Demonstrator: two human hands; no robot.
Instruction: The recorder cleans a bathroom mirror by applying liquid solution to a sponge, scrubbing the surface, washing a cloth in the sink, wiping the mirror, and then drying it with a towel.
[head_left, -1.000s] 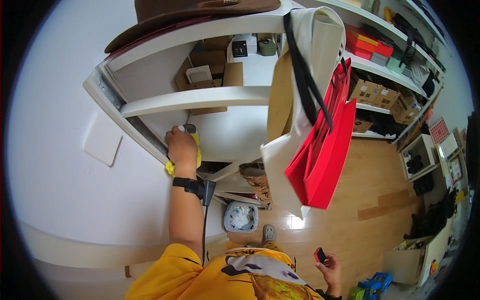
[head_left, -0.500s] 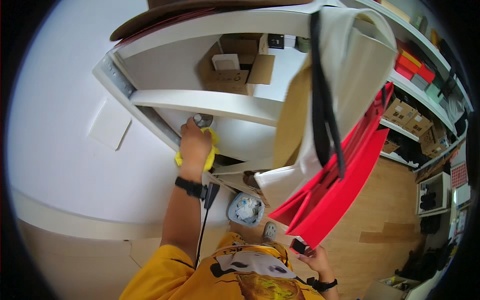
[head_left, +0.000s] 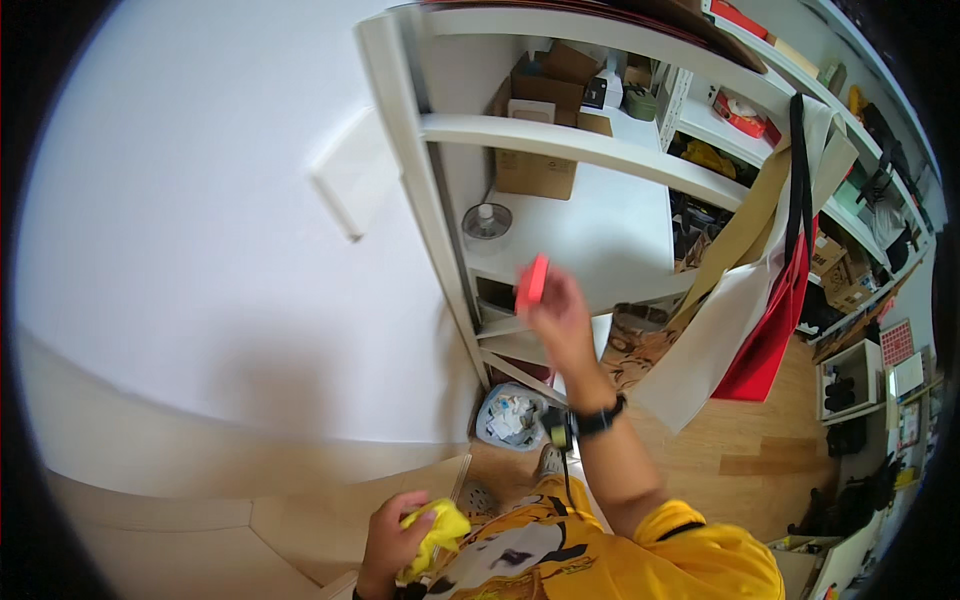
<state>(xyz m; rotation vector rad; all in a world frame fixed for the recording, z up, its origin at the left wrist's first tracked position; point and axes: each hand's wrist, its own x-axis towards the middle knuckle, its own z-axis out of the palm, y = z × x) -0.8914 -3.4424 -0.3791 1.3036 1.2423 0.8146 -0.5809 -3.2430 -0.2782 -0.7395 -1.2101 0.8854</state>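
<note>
My left hand (head_left: pixel 388 540) is low at the left, close to my body, with its fingers closed round a crumpled yellow cloth (head_left: pixel 440 530). My right arm stretches up in front of the white shelf unit (head_left: pixel 590 152). Between the fingers of my right hand (head_left: pixel 562 318), slightly blurred, is a small red block-shaped thing (head_left: pixel 533 283); its kind is not clear. Beyond that hand, a round clear container with a pale knob (head_left: pixel 487 220) stands on the white shelf board (head_left: pixel 600 230), by the left upright.
An opened cardboard box (head_left: pixel 535 175) stands farther back on the shelf. White and red paper bags (head_left: pixel 760 330) hang at the unit's right side. A bin with crumpled paper (head_left: pixel 512 415) is on the floor below. A white wall (head_left: pixel 220 250) borders the left.
My left hand has drawn back from the shelf with the cloth, down beside my body. My right hand has risen from the lower right to the shelf front. The view has shifted.
</note>
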